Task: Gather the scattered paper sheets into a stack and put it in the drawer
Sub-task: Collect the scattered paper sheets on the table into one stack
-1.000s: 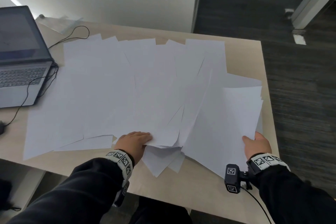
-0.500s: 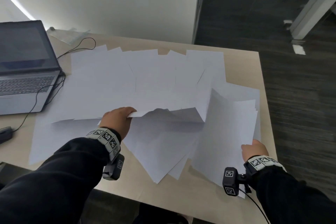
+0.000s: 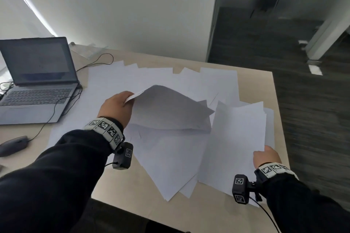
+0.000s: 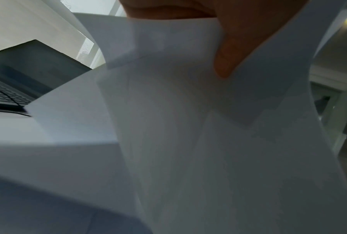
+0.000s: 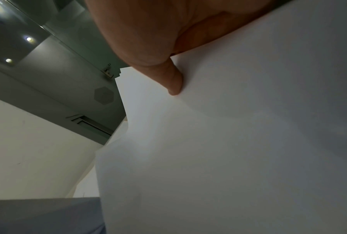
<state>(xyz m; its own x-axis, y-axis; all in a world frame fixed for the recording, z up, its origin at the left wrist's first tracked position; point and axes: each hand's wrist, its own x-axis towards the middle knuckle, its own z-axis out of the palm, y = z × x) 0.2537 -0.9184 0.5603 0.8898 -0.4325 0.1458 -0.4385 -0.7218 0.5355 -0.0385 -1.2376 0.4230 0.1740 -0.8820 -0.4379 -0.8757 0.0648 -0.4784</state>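
White paper sheets (image 3: 151, 79) lie fanned over the beige table (image 3: 251, 79). My left hand (image 3: 121, 108) pinches the edge of a few sheets (image 3: 170, 109) and holds them lifted and bent over the middle of the spread. In the left wrist view the thumb (image 4: 224, 63) presses on that paper (image 4: 188, 126). My right hand (image 3: 267, 157) grips the lower corner of a gathered bundle (image 3: 238, 138) raised at the table's right side. Its thumb (image 5: 174, 83) lies on the bundle (image 5: 228, 142) in the right wrist view. No drawer is in view.
An open grey laptop (image 3: 36, 81) stands at the table's left with a black cable (image 3: 56, 106) trailing past it. A dark mouse (image 3: 13, 144) lies near the front left edge. A white wall is behind the table, dark floor (image 3: 312, 109) to the right.
My left hand rose from the front of the spread and moved toward the table's middle, lifting sheets with it. The right hand kept its hold on the bundle, which now stands more upright.
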